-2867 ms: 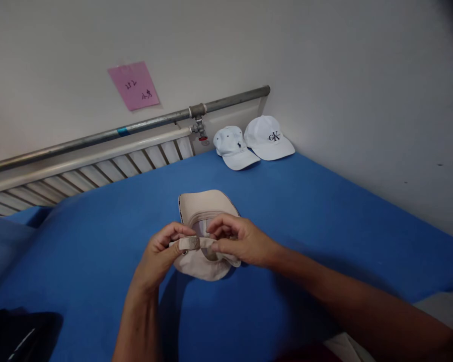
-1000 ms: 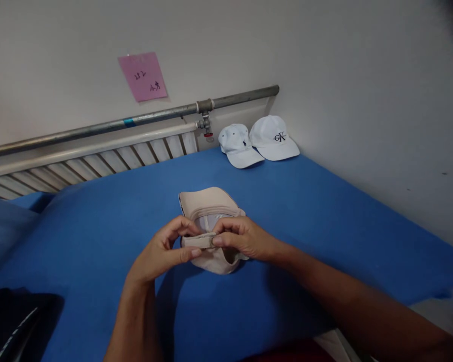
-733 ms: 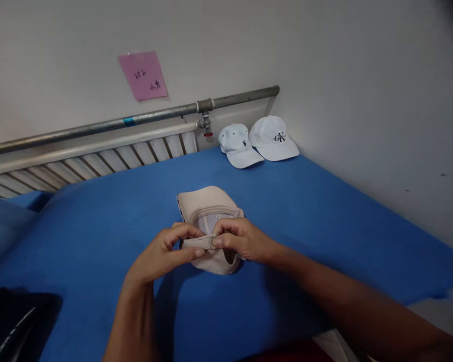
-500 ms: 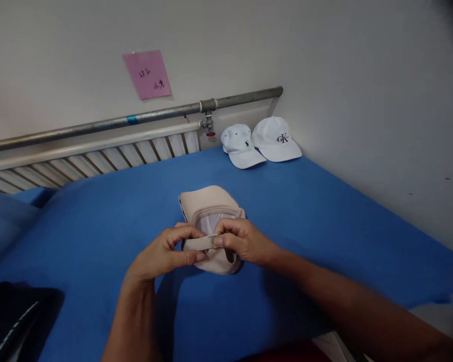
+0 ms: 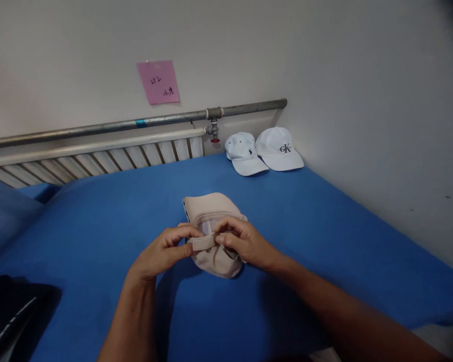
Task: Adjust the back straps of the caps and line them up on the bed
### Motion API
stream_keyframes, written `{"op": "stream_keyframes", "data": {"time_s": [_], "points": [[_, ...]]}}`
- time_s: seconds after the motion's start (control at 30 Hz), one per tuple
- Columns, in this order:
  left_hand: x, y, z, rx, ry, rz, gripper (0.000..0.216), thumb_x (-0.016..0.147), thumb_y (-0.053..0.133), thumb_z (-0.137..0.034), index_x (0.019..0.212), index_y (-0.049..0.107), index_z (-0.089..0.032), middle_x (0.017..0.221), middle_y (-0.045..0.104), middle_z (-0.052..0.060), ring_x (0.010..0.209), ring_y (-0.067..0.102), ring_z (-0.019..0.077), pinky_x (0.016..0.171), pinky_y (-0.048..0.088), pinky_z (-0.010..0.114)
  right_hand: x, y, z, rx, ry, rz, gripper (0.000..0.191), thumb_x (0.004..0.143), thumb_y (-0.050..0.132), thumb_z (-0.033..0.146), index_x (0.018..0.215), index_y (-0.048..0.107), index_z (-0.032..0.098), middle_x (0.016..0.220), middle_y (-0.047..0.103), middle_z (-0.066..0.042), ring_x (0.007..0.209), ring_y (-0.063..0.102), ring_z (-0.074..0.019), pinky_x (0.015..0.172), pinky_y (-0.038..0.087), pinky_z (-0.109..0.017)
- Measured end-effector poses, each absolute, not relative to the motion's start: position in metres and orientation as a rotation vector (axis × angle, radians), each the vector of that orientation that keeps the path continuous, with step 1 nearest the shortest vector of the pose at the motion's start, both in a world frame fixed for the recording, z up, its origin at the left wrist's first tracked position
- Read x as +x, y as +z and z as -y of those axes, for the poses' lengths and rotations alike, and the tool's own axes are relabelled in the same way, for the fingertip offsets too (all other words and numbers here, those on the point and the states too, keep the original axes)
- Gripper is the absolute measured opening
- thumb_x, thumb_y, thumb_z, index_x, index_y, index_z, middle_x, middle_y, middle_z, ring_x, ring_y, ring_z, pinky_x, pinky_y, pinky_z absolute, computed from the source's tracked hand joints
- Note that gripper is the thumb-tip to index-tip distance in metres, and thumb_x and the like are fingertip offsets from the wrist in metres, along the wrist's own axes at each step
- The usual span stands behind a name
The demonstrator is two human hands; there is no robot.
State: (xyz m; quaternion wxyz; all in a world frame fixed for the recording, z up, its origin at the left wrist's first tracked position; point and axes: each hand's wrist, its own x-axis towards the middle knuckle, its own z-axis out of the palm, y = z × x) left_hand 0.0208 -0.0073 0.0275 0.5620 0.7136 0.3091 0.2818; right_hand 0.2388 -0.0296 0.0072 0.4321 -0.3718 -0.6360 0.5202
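Observation:
A beige baseball cap lies upside down on the blue-covered surface, its brim pointing away from me. Across its back runs the adjusting strap, raised between my two hands. My left hand pinches the strap's left part between thumb and fingers. On the other side, my right hand is closed on the strap near its buckle, thumb and forefinger pressed together. My fingers partly hide the buckle and the inside of the cap.
Two white caps, one with a small dark emblem and one with black letters, sit at the far corner by the wall. A radiator and pipe line the back. Dark fabric lies at the near left.
The view has shifted slightly, so the scene sits lower and further right. My left thumb and fingers have drawn back leftward along the strap, showing more of its end.

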Motion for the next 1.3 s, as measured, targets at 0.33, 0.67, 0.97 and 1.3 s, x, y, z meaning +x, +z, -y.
{"op": "stream_keyframes", "data": {"time_s": [0.33,0.67,0.97,1.3], "points": [[0.021,0.025,0.008,1.775,0.639,-0.802,0.015,0.087,0.059,-0.033,0.090,0.067,-0.021,0.083,0.062,0.001,0.080,0.053,0.0161,0.073,0.041,0.026,0.228,0.029,0.031,-0.766,0.480,2.070,0.014,0.081,0.058,0.012,0.090,0.064,0.020,0.103,0.065,-0.008,0.099,0.059,-0.0203,0.090,0.044,-0.039],[0.032,0.014,0.005,1.739,0.398,-0.823,0.018,0.085,0.057,-0.029,0.077,0.066,-0.016,0.061,0.049,-0.003,0.057,0.041,0.0113,0.054,0.032,0.023,0.231,-0.001,0.024,-0.664,1.673,1.221,0.012,0.071,0.072,0.018,0.077,0.061,0.019,0.090,0.065,-0.001,0.078,0.059,-0.0100,0.071,0.046,-0.024],[0.031,0.017,0.004,1.314,0.659,-0.879,0.019,0.067,0.077,-0.022,0.084,0.070,-0.017,0.076,0.064,0.000,0.068,0.054,0.0120,0.063,0.041,0.023,0.227,-0.010,0.024,-0.649,1.612,1.123,0.013,0.070,0.075,0.023,0.077,0.064,0.021,0.081,0.065,0.001,0.080,0.059,-0.0118,0.076,0.045,-0.026],[0.033,0.020,0.007,0.976,0.807,-0.740,0.022,0.070,0.078,-0.027,0.088,0.073,-0.016,0.079,0.070,0.004,0.073,0.063,0.0137,0.071,0.047,0.024,0.229,-0.004,0.026,-0.626,1.526,1.163,0.010,0.072,0.073,0.024,0.077,0.064,0.022,0.086,0.064,0.001,0.078,0.058,-0.0121,0.074,0.047,-0.026]]}}
